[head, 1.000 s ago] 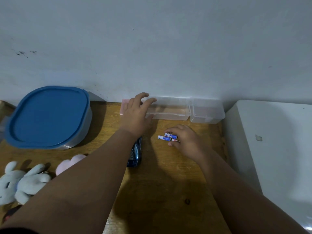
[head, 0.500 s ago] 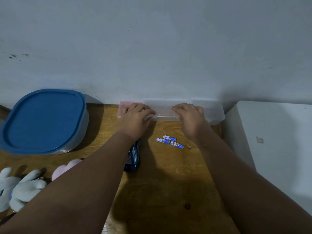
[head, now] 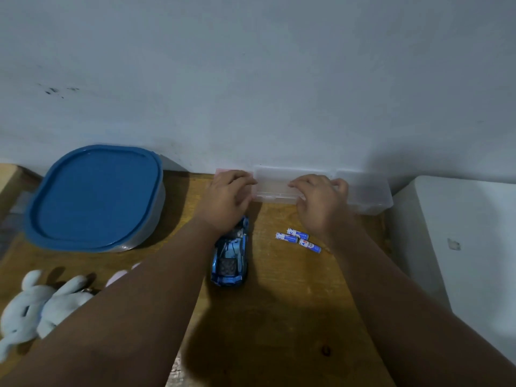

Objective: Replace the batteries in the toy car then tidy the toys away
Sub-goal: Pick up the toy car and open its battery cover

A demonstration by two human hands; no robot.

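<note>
Both hands rested on a clear plastic case (head: 275, 187) set against the wall (head: 251, 79) at the back of the wooden table (head: 279, 317). The left hand (head: 226, 198) gripped its left end, fingers curled over the top; the right hand (head: 318, 202) pressed on its right end, thumb at the front edge. A second clear box (head: 368, 194) stood just beside it on the right. The blue toy car (head: 230, 263) sat on the table under the left wrist. Three blue batteries (head: 298, 238) lay loose near the right wrist. A blue-lidded tub (head: 95, 196) stood at the left; soft toys (head: 36, 305) lay in front of it.
</note>
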